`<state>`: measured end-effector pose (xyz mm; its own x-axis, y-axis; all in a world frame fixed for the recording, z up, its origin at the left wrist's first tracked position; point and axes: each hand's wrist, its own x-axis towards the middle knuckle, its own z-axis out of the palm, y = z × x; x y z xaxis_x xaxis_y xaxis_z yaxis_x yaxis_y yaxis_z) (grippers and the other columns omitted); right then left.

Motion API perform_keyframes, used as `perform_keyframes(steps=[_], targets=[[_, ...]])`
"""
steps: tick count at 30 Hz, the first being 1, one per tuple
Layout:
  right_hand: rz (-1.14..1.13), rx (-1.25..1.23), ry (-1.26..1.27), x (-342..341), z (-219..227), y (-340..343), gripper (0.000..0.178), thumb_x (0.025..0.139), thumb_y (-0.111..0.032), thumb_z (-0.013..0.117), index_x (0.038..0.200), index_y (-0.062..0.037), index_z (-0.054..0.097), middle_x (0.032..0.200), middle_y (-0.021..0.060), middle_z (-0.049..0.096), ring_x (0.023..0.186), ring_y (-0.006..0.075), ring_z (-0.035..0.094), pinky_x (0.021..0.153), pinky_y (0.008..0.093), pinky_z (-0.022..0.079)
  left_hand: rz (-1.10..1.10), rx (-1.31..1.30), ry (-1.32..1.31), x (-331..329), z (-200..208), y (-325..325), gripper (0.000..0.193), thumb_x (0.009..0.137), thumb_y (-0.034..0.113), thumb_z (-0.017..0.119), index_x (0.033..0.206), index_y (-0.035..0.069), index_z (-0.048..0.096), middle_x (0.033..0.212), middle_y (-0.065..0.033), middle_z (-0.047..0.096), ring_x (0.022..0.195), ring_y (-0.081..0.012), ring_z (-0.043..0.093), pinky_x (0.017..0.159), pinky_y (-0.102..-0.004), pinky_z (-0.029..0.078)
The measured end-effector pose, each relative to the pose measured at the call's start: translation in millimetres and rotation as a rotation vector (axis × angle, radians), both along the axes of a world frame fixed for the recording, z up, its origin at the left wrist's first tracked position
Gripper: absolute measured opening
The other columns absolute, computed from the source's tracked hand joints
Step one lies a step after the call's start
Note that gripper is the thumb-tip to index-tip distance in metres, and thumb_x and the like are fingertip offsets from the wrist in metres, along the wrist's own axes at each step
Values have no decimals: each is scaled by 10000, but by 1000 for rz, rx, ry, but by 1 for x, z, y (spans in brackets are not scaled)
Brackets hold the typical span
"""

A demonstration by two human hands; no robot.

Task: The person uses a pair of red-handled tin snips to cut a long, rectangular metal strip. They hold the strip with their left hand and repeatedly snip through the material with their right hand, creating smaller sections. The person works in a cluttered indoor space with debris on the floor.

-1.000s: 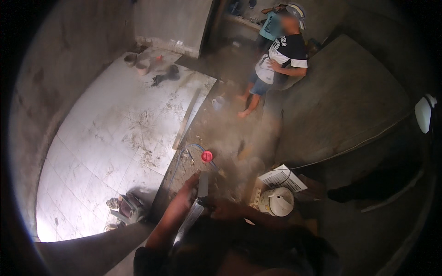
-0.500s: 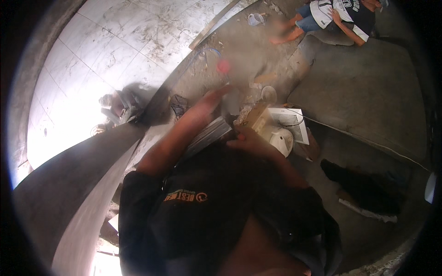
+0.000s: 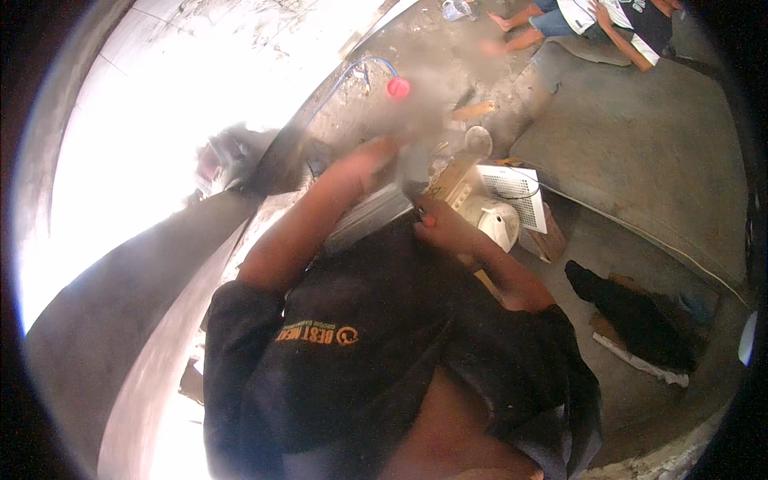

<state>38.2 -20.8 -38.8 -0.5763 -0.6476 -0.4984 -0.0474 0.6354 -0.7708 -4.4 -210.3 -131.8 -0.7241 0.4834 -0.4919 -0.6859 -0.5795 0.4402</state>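
My left hand (image 3: 374,156) reaches out over a light grey slab-like object (image 3: 370,212) with straight edges; its fingers are smeared by motion and haze. Close to my body, my right hand (image 3: 438,228) is closed round an orange-handled tool (image 3: 428,219), whose kind I cannot make out. Between the two hands stands a flat grey piece (image 3: 413,166), blurred; whether it belongs to the tool is unclear. Just right of my right hand are a cream-coloured rounded appliance (image 3: 498,226) and a white perforated panel (image 3: 518,192) with a dark cord.
A red cup-like container (image 3: 398,88) lies ahead beside a blue hose (image 3: 352,68). Farther off are a clear bucket (image 3: 457,10) and a seated person (image 3: 596,20). A pale round dish (image 3: 478,141) sits ahead; a dark cloth (image 3: 632,312) lies right. Bright tiles (image 3: 160,104) spread left.
The view has shifted slightly, and the tiled floor looks brighter. Both hands stay close to the grey slab, with the left one still blurred.
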Motion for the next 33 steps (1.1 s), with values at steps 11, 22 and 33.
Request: perform_keyframes(steps=[11,22,33], targets=[[-11,-45,-7,6,-28,4,358,822,-251,656,1094,-36,567,1030,212,586,985,382,588,881,482,458,3,77,36,1,26,-10,521,954,447,629,1228,13,540,1035,-171,661,867,-285,697,746,-409,604],[0,-5,72,5,-15,-9,501,882,-280,653,1300,-21,555,1202,248,624,1115,407,609,973,482,464,5,-42,71,3,19,-7,557,943,482,623,1210,-4,570,995,-187,693,851,-280,716,741,-398,601],[33,202,-78,3,3,0,459,837,-284,688,1208,-31,592,1067,234,633,984,381,628,871,476,483,42,98,14,14,8,-2,583,943,441,637,1294,0,486,1119,-209,661,948,-319,705,787,-453,602]])
